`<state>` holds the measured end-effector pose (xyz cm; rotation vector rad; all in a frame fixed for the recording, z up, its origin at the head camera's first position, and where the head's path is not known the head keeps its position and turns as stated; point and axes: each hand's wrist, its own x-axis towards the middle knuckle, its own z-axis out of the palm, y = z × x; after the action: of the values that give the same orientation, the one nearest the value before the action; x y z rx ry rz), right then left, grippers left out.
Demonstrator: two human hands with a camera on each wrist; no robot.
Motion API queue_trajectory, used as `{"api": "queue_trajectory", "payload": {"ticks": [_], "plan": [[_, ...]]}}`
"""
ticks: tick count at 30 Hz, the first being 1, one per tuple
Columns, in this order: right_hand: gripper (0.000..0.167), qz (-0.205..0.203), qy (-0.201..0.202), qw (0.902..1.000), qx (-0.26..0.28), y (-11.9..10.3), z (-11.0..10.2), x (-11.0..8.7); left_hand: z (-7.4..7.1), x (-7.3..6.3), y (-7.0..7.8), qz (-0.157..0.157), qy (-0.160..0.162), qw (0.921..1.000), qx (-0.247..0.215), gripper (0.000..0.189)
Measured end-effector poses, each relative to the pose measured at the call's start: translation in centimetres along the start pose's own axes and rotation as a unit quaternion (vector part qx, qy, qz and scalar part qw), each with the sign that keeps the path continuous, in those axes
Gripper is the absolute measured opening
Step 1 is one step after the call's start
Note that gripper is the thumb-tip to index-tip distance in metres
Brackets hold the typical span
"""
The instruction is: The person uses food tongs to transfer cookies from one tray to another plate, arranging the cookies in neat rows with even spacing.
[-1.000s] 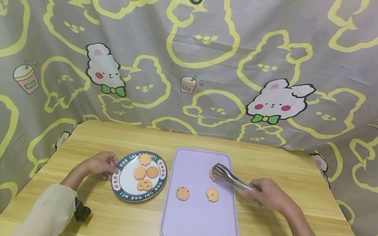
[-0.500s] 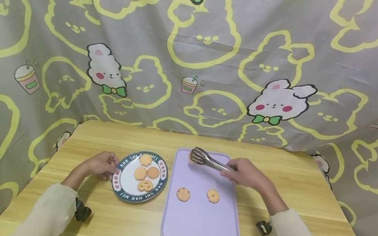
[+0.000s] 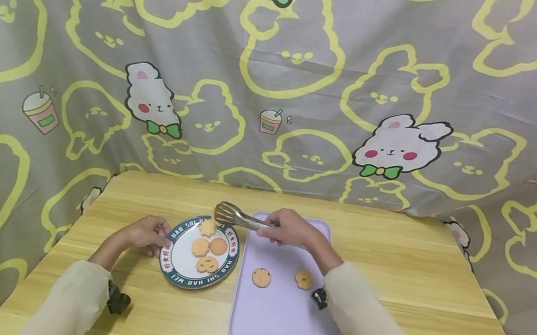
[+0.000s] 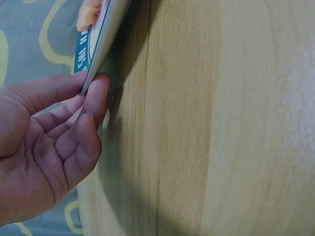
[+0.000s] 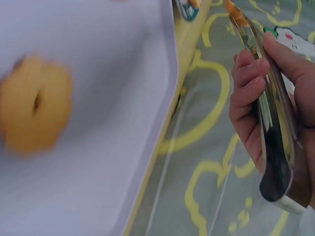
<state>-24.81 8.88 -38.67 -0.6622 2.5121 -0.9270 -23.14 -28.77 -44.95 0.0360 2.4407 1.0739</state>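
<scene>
My left hand (image 3: 145, 233) pinches the left rim of a round plate (image 3: 176, 276) with a green border, thumb above and fingers below in the left wrist view. Several cookies lie on the plate, among them a smiley-faced cookie (image 3: 207, 264). My right hand (image 3: 286, 227) grips metal tongs (image 3: 245, 220), which reach leftward to the plate's far edge. A cookie (image 5: 233, 9) shows between the tong tips in the right wrist view. Below the right forearm lies a purple tray (image 3: 275, 323) with a round cookie (image 3: 261, 277) and a flower-shaped cookie (image 3: 303, 279).
Plate and tray stand side by side on a wooden table (image 3: 412, 261). A grey curtain (image 3: 300, 154) with rabbit and bear prints hangs along the table's back and both sides. Dark wrist cameras sit on both sleeves.
The right hand has carried the tongs with a cookie leftward, from the tray's right side across its far end to the plate. The left hand stays on the plate rim.
</scene>
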Motion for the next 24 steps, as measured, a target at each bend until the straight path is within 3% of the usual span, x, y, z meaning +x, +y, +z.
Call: {"api": "queue_trajectory", "payload": {"ticks": [11,24], "plan": [[0.034,-0.026,-0.04,0.9985,-0.025,-2.2,3.8,3.4,0.0,0.0,-0.1,0.008,-0.005,0.9999,-0.008,0.029],[0.028,0.023,-0.048,0.9973,-0.05,-3.0,5.6,4.6,-0.1,0.0,-0.2,0.016,-0.01,0.9998,-0.01,0.029]]}}
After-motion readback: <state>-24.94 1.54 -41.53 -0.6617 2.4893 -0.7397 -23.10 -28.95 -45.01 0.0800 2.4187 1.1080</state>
